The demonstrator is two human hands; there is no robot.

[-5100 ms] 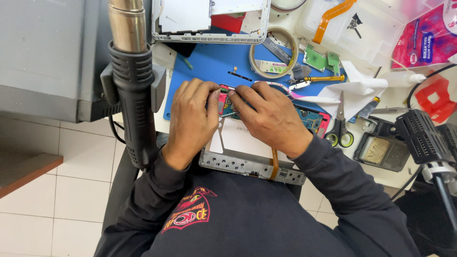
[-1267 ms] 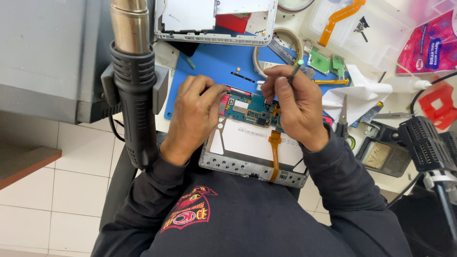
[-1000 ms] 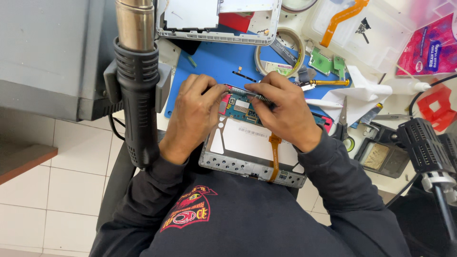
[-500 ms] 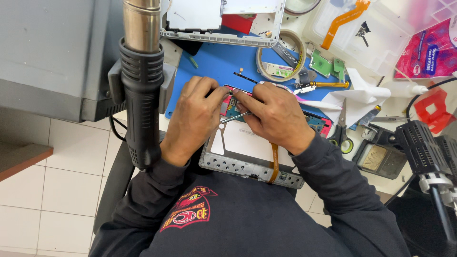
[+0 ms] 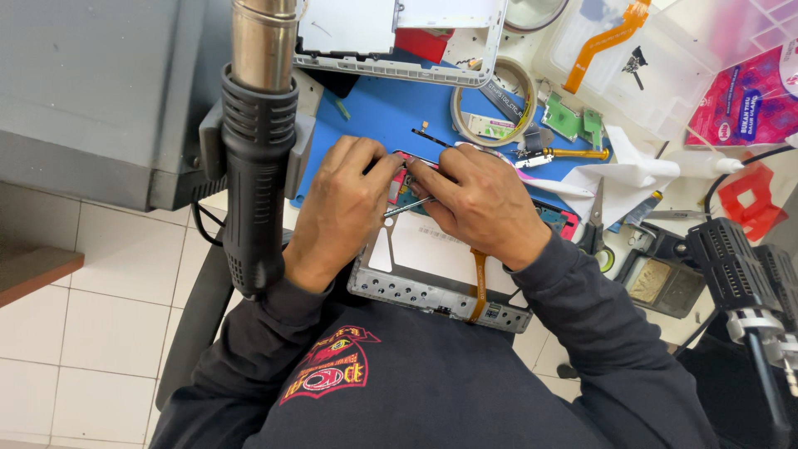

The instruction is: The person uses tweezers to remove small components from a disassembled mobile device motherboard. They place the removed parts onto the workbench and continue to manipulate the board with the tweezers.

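Observation:
An opened tablet chassis (image 5: pixel 432 287) with a silver frame and an orange flex cable (image 5: pixel 478 278) lies at the near edge of a blue work mat (image 5: pixel 391 112). My left hand (image 5: pixel 337 212) rests on its upper left part, fingers curled down onto the circuit board. My right hand (image 5: pixel 482 204) covers the board beside it and grips thin metal tweezers (image 5: pixel 407 206), whose tips point left under my left fingers. Both hands touch each other above the board, and most of the board is hidden beneath them.
A black hot-air gun (image 5: pixel 258 166) hangs in a holder at the left. A second tablet frame (image 5: pixel 399 37), a tape roll (image 5: pixel 490 104), green circuit pieces (image 5: pixel 569 120), scissors (image 5: pixel 597 224), white tissue (image 5: pixel 628 170) and a clear plastic bin (image 5: pixel 657 58) lie behind. Another black tool (image 5: pixel 740 274) stands at the right.
My right hand came down from the raised position over the board's right side and moved left to meet my left hand. The tweezers now lie low between both hands.

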